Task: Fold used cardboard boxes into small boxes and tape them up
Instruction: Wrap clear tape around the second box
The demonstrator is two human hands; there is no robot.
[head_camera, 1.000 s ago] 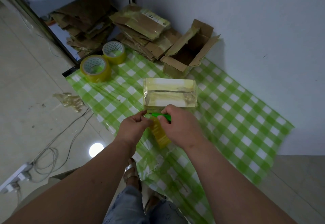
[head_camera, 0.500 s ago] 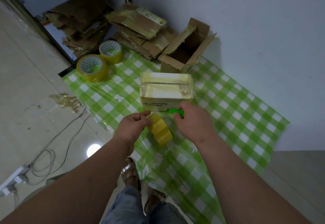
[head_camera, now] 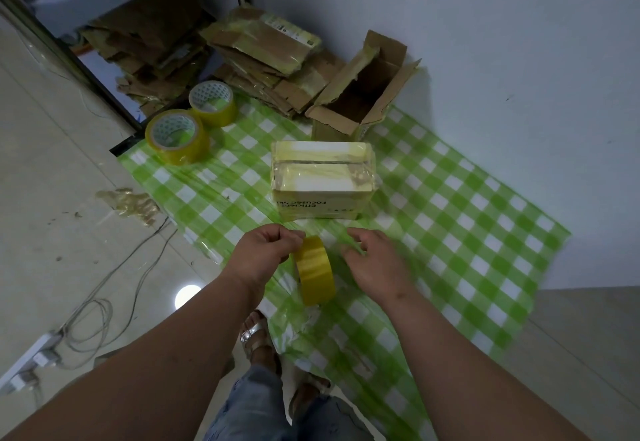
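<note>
Tape first: I see the left hand [head_camera: 265,253] pinching a yellow tape roll [head_camera: 314,270] at its upper rim, the roll held on edge above the green checked cloth [head_camera: 460,232]. The right hand [head_camera: 375,262] sits just beside the roll, fingers loosely curled and holding nothing that I can make out — it is motion-blurred, so I hedge on that. Beyond both hands the small taped box [head_camera: 323,179] rests on the cloth, apart from them, its top wrapped in glossy tape. Behind it stands an open cardboard box [head_camera: 360,94], touching a heap of flattened cardboard [head_camera: 263,56]. Two spare tape rolls [head_camera: 178,137] sit at the cloth's far left corner — side by side.
</note>
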